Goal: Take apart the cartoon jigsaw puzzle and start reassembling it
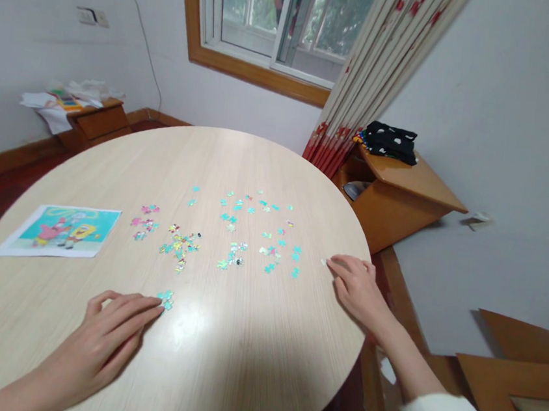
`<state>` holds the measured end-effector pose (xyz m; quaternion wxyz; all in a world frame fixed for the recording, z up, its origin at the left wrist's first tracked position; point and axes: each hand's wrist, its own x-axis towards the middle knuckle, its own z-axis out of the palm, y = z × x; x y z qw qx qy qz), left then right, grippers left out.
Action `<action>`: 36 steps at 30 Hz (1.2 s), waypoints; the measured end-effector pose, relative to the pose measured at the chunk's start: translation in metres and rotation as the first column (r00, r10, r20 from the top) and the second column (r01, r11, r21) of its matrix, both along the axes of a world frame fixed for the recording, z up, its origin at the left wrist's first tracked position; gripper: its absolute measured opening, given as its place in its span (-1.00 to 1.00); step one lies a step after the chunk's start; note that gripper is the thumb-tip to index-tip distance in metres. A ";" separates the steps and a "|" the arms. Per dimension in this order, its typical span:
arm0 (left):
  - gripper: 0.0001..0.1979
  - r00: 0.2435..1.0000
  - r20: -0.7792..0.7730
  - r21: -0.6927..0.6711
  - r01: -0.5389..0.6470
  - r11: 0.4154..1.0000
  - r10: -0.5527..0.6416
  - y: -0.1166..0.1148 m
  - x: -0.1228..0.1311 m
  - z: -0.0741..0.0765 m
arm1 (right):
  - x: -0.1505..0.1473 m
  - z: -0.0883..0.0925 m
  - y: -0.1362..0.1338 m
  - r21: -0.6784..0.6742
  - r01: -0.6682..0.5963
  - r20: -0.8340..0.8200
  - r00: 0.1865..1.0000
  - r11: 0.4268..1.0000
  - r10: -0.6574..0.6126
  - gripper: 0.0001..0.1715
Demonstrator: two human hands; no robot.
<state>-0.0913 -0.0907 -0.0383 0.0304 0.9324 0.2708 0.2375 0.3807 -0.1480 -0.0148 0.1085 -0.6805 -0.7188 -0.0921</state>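
My left hand (pixel 114 332) lies palm down near the front of the round table (pixel 236 384). Its stretched fingertips touch a small cluster of turquoise jigsaw puzzle pieces (pixel 165 299), and its thumb is apart. At the table's right edge, my right hand (pixel 357 286) has its fingers extended, the tips at a single pale green puzzle piece (pixel 323 262). Between the hands are a mostly yellow cluster of pieces (pixel 180 244), a white and green group (pixel 232 256) and several loose turquoise pieces (pixel 296 253). Pink pieces (pixel 145 223) lie farther left.
A printed cartoon picture (pixel 60 231) lies on the table's left. Behind the table are a window (pixel 284 20) and a long curtain (pixel 368 65). A wooden cabinet (pixel 388 198) with dark cloth (pixel 391 142) stands at right, and a small stand (pixel 99 123) with papers at left.
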 end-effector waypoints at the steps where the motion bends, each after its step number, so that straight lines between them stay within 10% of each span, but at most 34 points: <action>1: -0.62 1.000 0.012 -0.009 -0.006 1.000 0.006 0.000 0.001 -0.001 | -0.009 0.000 -0.014 -0.013 -0.041 -0.009 0.999 0.999 0.041 -0.56; 6: -0.64 0.999 0.030 -0.016 0.024 1.000 -0.023 0.003 0.010 -0.001 | -0.074 0.009 -0.039 -0.117 -0.263 -0.079 0.964 0.958 0.255 -0.52; 14: -0.62 1.000 -0.004 -0.032 0.007 0.999 -0.007 -0.005 0.029 0.005 | -0.142 0.024 0.029 -0.285 -0.451 -0.043 0.888 0.846 0.458 -0.46; 22: -0.63 0.999 0.029 -0.014 0.030 0.999 -0.030 -0.006 0.031 0.006 | -0.107 0.017 0.043 -0.087 -0.205 -0.076 0.977 0.975 0.199 -0.50; 36: -0.64 1.000 0.027 0.008 0.013 1.000 -0.013 -0.006 0.030 0.004 | -0.054 0.025 0.062 -0.175 -0.134 -0.045 0.991 0.975 0.128 -0.55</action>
